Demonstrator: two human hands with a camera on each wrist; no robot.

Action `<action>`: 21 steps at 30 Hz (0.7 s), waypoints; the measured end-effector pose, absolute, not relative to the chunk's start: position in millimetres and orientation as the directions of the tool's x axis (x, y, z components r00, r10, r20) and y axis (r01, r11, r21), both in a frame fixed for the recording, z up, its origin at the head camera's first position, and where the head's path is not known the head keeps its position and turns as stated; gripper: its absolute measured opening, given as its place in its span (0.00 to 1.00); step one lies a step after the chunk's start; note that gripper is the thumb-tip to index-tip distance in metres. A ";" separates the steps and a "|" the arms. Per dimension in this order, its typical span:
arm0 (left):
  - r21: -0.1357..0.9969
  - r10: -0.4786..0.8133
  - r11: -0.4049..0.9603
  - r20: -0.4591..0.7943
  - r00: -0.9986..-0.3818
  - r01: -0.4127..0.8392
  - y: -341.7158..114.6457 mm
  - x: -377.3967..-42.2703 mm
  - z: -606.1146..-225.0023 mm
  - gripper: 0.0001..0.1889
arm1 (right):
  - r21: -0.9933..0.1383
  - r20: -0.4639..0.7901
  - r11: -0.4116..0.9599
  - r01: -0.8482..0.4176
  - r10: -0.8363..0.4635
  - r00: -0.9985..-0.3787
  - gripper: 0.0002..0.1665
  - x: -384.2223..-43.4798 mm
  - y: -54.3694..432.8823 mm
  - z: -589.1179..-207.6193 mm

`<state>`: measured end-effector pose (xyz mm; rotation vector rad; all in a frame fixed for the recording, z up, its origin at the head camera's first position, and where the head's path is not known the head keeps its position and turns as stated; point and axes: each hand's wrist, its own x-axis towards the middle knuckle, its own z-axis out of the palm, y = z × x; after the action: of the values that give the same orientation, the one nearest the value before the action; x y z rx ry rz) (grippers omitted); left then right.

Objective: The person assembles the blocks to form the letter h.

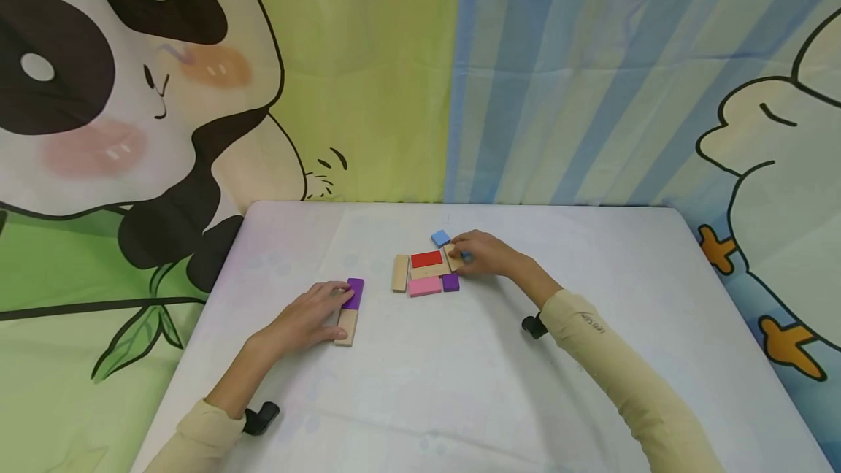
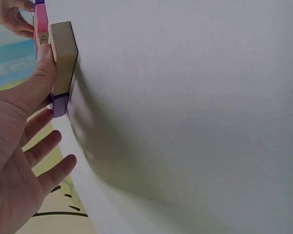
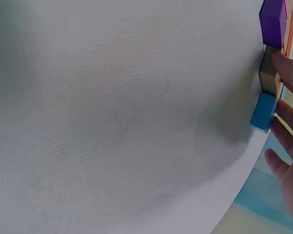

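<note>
on the white table, a sideways brush from the right hand could, i thought, have knocked its close neighbours askew. that hand reached far forward, thumb and finger pinching a slanted wooden block. the left hand lay nearer, fingers spread, clamped on nothing, touching a pale block and a purple block set end to end. a blue block sat just beside the slanted one.

A white-covered table bears coloured blocks and plain wooden blocks in two groups.
</note>
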<state>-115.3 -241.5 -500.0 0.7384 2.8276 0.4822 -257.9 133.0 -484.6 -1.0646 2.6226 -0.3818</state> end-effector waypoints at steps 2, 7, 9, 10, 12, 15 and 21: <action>0.351 0.506 0.822 -0.088 -0.858 0.449 -241.2 -115.2 -499.2 0.40 | -0.340 -0.162 0.692 -0.636 -0.710 -0.685 0.23 -258.4 134.2 -484.9; 0.335 0.518 0.819 -0.081 -0.851 0.467 -240.6 -115.5 -498.8 0.40 | -0.335 -0.134 0.676 -0.656 -0.724 -0.677 0.22 -258.3 137.5 -487.9; 0.335 0.519 0.819 -0.085 -0.851 0.466 -240.5 -115.5 -498.6 0.41 | -0.340 -0.118 0.669 -0.661 -0.728 -0.676 0.22 -258.2 138.6 -489.9; 0.336 0.517 0.820 -0.089 -0.852 0.463 -240.4 -115.7 -498.5 0.41 | -0.340 -0.105 0.665 -0.665 -0.730 -0.675 0.21 -258.2 139.1 -491.0; 0.339 0.514 0.822 -0.094 -0.853 0.458 -240.5 -115.8 -498.0 0.40 | -0.343 -0.077 0.657 -0.671 -0.732 -0.677 0.21 -258.3 139.8 -493.1; 0.340 0.514 0.822 -0.097 -0.852 0.457 -240.7 -115.8 -497.1 0.40 | -0.338 -0.021 0.652 -0.679 -0.726 -0.687 0.21 -259.1 139.8 -495.7; 0.348 0.514 0.823 -0.123 -0.849 0.448 -239.3 -114.9 -493.5 0.40 | -0.357 0.055 0.691 -0.628 -0.656 -0.753 0.22 -259.2 134.5 -494.3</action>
<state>-114.9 -239.3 -493.5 0.7466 2.7952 0.4564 -259.2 134.5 -494.3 -1.0718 2.8179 -0.5516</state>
